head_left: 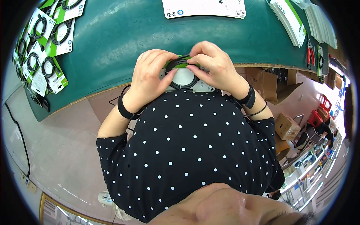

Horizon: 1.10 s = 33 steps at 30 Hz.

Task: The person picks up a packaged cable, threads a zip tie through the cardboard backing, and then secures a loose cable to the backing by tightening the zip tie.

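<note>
A coiled black cable lies against a white and green backing card at the table's near edge, close to my body. A small pale tie shows at the coil's lower side. My left hand grips the coil's left side, fingertips over its top and thumb at the inner edge. At the upper right, my right hand pinches the cable between thumb and fingers. Its fingertips are close to those of the left hand. Both hands cover parts of the coil and card.
Carded black cables pile up at the table's left end. A stack of white cards lies at the far middle, more card stacks at the far right. Red-handled pliers lie by the right edge. Cardboard boxes stand below.
</note>
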Tool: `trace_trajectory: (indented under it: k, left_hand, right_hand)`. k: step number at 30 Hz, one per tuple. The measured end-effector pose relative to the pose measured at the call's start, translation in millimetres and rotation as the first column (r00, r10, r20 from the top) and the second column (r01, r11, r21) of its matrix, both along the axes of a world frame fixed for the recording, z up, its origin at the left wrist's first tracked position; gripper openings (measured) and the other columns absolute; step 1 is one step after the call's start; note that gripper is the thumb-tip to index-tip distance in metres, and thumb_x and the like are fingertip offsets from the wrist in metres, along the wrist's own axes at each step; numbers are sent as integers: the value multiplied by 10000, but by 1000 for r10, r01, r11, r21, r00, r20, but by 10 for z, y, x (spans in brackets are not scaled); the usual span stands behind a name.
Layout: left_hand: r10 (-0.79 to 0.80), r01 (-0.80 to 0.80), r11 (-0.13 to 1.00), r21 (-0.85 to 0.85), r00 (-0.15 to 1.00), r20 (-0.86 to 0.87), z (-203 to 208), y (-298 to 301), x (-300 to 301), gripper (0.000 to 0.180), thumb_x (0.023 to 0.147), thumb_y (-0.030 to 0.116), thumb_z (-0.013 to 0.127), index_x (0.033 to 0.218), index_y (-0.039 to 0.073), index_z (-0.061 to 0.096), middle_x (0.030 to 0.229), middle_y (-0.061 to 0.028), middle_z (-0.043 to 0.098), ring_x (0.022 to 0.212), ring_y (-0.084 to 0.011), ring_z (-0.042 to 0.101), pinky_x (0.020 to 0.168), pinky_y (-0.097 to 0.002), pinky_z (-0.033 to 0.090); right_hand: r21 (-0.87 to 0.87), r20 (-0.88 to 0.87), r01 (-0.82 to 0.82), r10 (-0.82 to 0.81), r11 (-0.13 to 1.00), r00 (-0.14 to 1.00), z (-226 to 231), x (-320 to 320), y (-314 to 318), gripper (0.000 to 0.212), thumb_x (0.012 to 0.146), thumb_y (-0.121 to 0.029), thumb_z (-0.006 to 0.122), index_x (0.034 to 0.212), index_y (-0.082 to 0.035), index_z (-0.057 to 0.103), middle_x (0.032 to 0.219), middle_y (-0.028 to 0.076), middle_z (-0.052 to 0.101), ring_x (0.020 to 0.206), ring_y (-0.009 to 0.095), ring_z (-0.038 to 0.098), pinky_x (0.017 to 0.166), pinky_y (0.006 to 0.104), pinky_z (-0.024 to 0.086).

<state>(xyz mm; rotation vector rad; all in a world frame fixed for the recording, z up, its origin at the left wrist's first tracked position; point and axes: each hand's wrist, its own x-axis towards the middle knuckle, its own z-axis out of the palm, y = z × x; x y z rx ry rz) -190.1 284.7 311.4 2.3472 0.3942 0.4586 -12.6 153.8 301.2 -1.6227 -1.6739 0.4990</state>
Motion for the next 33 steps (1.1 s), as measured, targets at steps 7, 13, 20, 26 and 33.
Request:
trace_trajectory:
  k: [7,13,20,26,33]
  left_hand:
    - [-69,69,997,-22,997,-20,-40,36,-19,279,704,69,718,968,66,627,940,-50,621,929,-246,581,813,-376,429]
    - [-23,24,1000,10,996,-84,44,-24,41,281,718,106,725,976,58,626,933,-60,599,890,-252,555,802,-375,426]
    - [-32,35,999,18,992,-123,84,-47,-20,311,728,146,734,1004,51,627,952,-72,595,873,-260,547,790,-366,432]
    - [31,-66,985,-160,977,-213,170,-110,-150,357,720,225,772,988,29,638,877,-79,661,776,-264,626,691,-331,492]
    - [-116,-148,825,-545,900,-420,263,-9,-170,361,717,172,803,970,-21,631,850,-91,687,764,-160,646,675,-268,509]
  right_hand:
    - [120,-17,-22,25,993,1000,-78,3,14,156,721,-44,735,777,-23,591,872,71,609,732,211,606,611,311,501]
    - [79,-43,-17,21,997,999,-92,-1,-32,164,720,-44,738,782,-22,588,872,72,608,709,211,601,598,304,494]
    - [123,-46,2,4,992,999,-44,-59,-18,182,729,-57,732,882,-22,641,863,72,601,695,208,590,582,309,480]
    - [159,-8,-118,120,980,993,2,-82,-9,222,723,-66,731,930,-34,657,859,68,594,692,210,581,573,315,470]
    - [104,14,-204,204,973,979,107,-131,-57,202,740,-102,723,926,-51,664,838,58,586,690,211,581,568,308,470]
